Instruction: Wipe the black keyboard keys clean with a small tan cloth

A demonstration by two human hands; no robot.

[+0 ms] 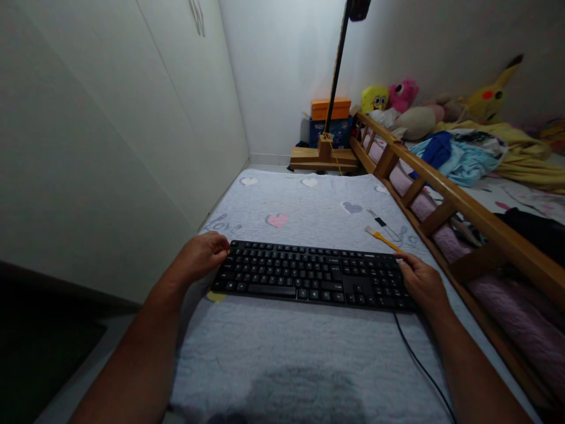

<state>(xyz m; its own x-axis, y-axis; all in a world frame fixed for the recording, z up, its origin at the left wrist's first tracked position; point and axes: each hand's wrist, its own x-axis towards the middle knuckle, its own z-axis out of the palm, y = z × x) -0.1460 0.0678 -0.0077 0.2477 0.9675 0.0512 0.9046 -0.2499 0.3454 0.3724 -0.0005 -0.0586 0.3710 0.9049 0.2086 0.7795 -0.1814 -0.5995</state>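
A black keyboard [286, 271] lies across the bed in the head view, its space bar toward me. My left hand [203, 254] is closed at its far left corner, thumb and fingers pinching the edge. At the other end, my right hand [422, 281] grips the short side, the thumb on top and the other fingers mostly hidden. A black cable [417, 350] trails from under the near right edge toward me. Beyond the right end lie a brush [383, 238] with a yellow handle and a thin wire tool [380, 222] with a black middle.
A quilted cover with hearts [282, 347] is under the keyboard. White wardrobe doors [132, 129] rise at left. A wooden bed rail [424, 171] runs along the right, with clothes and plush toys behind it. A wooden stand [324, 154] and an orange box [331, 109] are at the back.
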